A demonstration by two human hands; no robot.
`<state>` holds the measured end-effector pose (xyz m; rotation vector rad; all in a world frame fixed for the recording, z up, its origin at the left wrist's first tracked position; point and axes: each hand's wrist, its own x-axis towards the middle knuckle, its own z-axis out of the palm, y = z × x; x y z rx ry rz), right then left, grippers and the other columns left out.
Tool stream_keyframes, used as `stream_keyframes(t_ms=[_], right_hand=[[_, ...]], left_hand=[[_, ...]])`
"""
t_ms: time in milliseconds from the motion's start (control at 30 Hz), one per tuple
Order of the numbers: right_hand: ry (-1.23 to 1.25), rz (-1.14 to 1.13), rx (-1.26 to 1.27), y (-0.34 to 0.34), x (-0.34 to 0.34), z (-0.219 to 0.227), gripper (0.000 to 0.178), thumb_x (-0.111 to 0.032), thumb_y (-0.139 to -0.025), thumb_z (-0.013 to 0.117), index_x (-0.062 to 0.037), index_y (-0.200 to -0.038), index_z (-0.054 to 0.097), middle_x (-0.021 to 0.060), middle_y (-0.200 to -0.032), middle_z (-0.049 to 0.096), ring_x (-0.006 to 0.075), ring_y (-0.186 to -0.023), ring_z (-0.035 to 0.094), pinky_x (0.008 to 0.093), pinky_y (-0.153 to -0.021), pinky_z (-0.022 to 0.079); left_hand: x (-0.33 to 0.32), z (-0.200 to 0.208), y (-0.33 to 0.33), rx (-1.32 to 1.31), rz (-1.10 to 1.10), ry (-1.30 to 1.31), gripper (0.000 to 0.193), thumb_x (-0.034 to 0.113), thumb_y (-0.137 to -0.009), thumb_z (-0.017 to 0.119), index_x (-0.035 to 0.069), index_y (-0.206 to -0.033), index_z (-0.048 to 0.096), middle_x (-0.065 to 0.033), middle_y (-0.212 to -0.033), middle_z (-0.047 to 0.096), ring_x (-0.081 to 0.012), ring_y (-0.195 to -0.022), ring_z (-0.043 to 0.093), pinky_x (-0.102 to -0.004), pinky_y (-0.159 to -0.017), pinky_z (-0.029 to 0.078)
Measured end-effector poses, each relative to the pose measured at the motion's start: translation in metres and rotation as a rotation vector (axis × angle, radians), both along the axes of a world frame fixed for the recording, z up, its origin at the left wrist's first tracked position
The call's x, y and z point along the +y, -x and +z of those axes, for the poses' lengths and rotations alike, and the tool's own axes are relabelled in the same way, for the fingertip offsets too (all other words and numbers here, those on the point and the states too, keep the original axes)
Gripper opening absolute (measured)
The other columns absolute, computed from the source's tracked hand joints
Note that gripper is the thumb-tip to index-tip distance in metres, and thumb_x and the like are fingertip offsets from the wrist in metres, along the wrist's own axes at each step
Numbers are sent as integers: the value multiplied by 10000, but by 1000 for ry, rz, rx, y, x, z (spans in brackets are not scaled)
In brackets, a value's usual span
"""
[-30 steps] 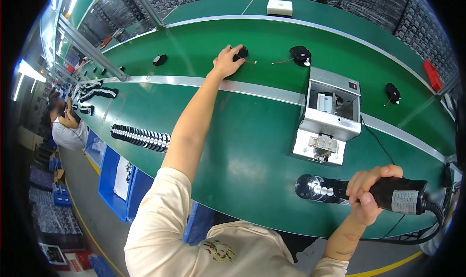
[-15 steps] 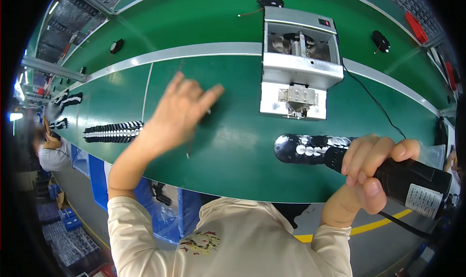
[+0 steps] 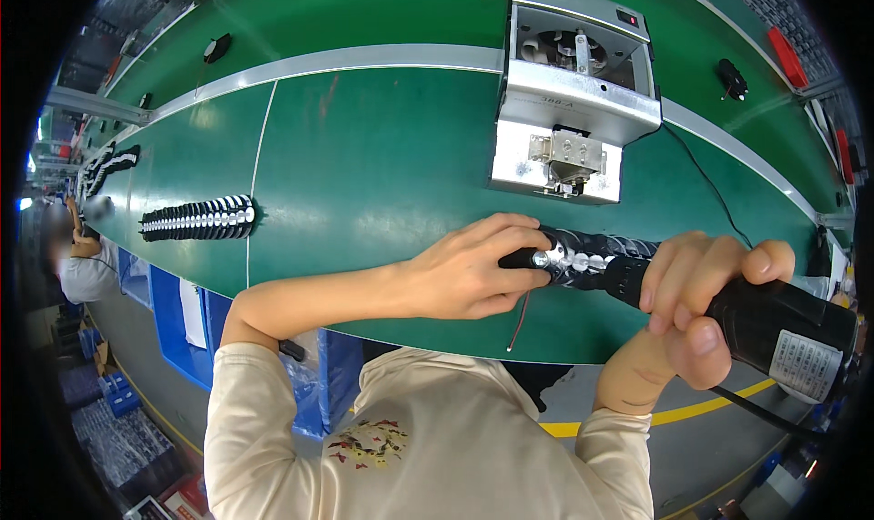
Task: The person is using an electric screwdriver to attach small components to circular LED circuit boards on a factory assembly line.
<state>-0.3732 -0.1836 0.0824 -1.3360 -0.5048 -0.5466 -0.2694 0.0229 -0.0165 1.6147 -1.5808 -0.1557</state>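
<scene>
Across the green desk (image 3: 382,174), the left hand (image 3: 482,265) is now farther right than before. The right hand (image 3: 701,288) wraps around a black tool (image 3: 787,324). Between the hands lies a row of black parts (image 3: 592,247), long way left to right, its left end by the left hand. It is shiny, with silver dots. Left fingers curl half closed on a small black part (image 3: 522,258); a red wire (image 3: 519,324) shows below.
</scene>
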Motion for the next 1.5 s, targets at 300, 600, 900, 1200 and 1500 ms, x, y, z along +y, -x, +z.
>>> stream_keyframes(t_ms=[300,600,900,1200,1500], right_hand=[[48,-92,-78,-11,4,-2,510,-87,-777,629,-62,-1234,403,5,-628,464,106,-417,439,264,-452,407],[204,-159,-57,-49,14,12,488,-96,-835,526,-62,-1305,395,32,-719,437,129,-531,434,318,-542,402],[-57,-366,-7,-77,27,12,451,-46,-792,487,-37,-1241,443,37,-689,439,113,-474,402,309,-497,401],[-24,-313,103,-68,42,7,436,-31,-773,499,-35,-1202,422,41,-653,435,116,-421,393,290,-456,391],[-51,-344,137,-40,57,-17,445,-60,-772,579,-37,-1174,391,40,-637,454,127,-418,433,291,-447,401]], left_hand=[[-9,6,-8,-87,-13,-52,307,99,-664,709,112,-970,693,-92,-1127,536,-302,-1087,517,-427,-872,493],[-9,-6,-6,-22,-31,-53,225,128,-707,743,104,-913,653,-121,-1092,502,-343,-1109,521,-445,-878,482],[3,-7,-14,9,-28,4,209,86,-672,719,105,-855,620,-112,-1072,515,-317,-1026,530,-419,-862,461],[7,-14,-15,47,-13,2,213,94,-689,748,111,-893,688,-102,-1054,536,-334,-1088,547,-438,-871,478],[4,-13,-15,13,3,47,189,103,-655,727,122,-834,666,-67,-1018,524,-263,-946,538,-387,-811,463]])
